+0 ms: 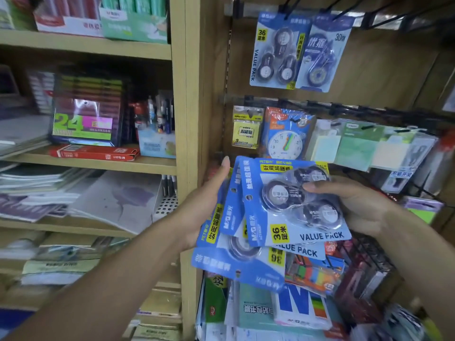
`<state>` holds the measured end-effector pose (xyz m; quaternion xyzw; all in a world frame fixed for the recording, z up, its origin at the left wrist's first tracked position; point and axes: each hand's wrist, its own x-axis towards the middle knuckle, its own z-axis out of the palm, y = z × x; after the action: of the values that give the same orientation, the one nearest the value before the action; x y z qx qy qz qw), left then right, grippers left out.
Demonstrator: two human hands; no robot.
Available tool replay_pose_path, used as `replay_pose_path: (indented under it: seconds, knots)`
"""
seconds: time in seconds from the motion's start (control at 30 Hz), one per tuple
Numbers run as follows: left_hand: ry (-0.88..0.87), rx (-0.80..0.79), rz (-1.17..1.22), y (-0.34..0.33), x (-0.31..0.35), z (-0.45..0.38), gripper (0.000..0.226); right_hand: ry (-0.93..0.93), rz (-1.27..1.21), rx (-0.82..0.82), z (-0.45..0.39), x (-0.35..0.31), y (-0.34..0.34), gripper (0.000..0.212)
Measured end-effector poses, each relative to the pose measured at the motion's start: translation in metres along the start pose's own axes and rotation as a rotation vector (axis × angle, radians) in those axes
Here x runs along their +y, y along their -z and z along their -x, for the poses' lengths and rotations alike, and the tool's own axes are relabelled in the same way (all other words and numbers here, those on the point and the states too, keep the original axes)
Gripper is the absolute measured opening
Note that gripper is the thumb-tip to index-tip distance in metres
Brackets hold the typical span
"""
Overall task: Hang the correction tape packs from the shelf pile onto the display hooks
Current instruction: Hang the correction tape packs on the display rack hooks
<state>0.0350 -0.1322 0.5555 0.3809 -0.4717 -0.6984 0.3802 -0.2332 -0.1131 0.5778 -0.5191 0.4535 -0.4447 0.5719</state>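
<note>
I hold a fanned stack of blue correction tape packs [248, 264] in front of the display. My left hand [209, 193] grips the stack's left edge from underneath, thumb up along the side. My right hand [354, 205] holds the top pack [295, 200] by its right side, thumb on the clear blister. The top pack lies sideways, its hang hole toward the left. One identical pack [275, 50] hangs on an upper hook [290, 3], beside a 30m tape pack [322, 57].
Black hooks [344, 8] jut out along the top rail to the right. A lower rail carries sticky notes [246, 129], a clock toy [285, 136] and pastel note pads [357, 146]. Wooden shelves [98, 163] with stationery stand left. Boxed goods [295, 306] lie below my hands.
</note>
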Motion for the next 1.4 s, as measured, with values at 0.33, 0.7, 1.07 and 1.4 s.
replay_pose_path:
  seconds: [0.33,0.7,1.07,1.4]
  knots:
    - [0.026,-0.186,0.448,0.013,-0.014,-0.014,0.095,-0.03,-0.437,0.138,0.001,0.034,-0.018,0.073]
    - [-0.57,0.152,0.232,-0.059,-0.062,-0.012,0.061,0.173,-0.543,0.327,0.004,0.065,-0.08,0.045]
    - [-0.686,0.15,0.097,-0.034,-0.016,-0.025,0.053,0.602,0.261,0.492,0.005,0.008,-0.05,0.068]
    - [-0.81,0.2,-0.065,-0.037,0.033,-0.03,0.065,0.61,0.334,0.382,-0.008,-0.028,-0.034,0.099]
